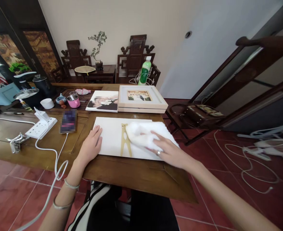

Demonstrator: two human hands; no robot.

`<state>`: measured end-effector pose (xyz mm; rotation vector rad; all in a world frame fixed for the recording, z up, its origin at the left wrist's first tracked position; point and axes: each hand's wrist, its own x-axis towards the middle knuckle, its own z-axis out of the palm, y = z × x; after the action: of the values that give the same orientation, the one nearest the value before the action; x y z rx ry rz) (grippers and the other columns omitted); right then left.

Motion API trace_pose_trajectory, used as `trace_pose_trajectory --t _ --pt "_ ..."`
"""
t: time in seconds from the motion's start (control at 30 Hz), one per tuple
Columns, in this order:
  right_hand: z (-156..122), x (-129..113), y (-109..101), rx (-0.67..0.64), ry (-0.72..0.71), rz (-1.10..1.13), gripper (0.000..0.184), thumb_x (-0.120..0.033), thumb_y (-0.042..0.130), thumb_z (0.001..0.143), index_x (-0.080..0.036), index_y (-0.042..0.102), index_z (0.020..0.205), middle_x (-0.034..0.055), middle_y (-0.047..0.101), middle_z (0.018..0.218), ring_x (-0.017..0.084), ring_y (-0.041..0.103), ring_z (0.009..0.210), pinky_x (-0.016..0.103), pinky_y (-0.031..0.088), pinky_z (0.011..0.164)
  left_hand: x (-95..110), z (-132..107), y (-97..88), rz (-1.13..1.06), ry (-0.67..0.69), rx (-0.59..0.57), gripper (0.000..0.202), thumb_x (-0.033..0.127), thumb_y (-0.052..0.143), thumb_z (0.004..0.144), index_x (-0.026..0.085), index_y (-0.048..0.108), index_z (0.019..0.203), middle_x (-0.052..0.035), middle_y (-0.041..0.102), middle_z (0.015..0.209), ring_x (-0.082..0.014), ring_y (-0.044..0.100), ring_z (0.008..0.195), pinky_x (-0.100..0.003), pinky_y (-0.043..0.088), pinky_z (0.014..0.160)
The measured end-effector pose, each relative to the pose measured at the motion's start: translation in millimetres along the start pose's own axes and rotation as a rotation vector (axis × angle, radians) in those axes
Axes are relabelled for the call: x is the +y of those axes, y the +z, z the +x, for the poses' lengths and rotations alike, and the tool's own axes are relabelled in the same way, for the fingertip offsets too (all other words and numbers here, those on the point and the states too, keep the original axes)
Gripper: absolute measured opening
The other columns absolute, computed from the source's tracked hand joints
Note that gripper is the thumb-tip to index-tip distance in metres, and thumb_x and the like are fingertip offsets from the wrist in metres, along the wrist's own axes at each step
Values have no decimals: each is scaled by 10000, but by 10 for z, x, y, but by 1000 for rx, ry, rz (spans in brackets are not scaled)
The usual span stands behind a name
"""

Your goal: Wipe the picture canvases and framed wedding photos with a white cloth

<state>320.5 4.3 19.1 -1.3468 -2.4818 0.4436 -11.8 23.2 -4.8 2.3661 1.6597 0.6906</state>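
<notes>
A white flat panel (109,138) lies on the wooden table in front of me. On its middle is a tan, forked shape (125,142) with two legs pointing toward me; whether it is a separate piece or part of the surface I cannot tell. My left hand (90,144) rests on the panel's left edge, fingers extended and holding nothing. My right hand (164,149) grips a fluffy white cloth (141,130) that covers the panel's right part and touches the tan shape. The cloth hides that side of the panel.
Behind the panel lie a photo print (103,101) and a framed picture (142,102), with a green bottle (145,72) beyond. To the left are a phone (68,122), a power strip (41,126), trailing white cables and a pink cup (73,101). The table's front edge (136,181) is near me.
</notes>
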Motion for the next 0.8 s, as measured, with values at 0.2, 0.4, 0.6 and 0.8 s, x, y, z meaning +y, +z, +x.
trace_pose_trajectory --t 0.2,0.4,0.6,0.8 --pt "614 201 -65 103 86 18 282 -386 429 917 -191 612 828 135 675 1129 367 445 1309 476 448 985 -5 4 1 -9 8 1 475 286 323 951 88 474 1355 -160 401 1484 -246 304 1413 -449 234 1171" --pt "590 108 4 113 53 -81 215 -262 420 901 -173 616 897 143 630 1253 350 463 1298 516 361 1077 -12 5 10 -20 10 14 465 267 333 945 94 480 1351 -159 407 1480 -247 314 1408 -440 231 1173" --pt "-88 -321 27 55 -94 -95 205 -122 413 811 -190 606 788 127 529 1397 296 387 1368 512 297 1136 -8 2 12 -7 12 10 473 274 318 950 85 474 1355 -158 401 1484 -246 310 1410 -448 242 1169" --pt "-631 -594 -108 -125 -59 31 207 -109 441 776 -216 616 801 71 531 1404 288 351 1391 476 353 1099 -12 2 16 3 6 0 473 285 318 956 94 467 1362 -153 399 1487 -242 298 1415 -448 236 1170"
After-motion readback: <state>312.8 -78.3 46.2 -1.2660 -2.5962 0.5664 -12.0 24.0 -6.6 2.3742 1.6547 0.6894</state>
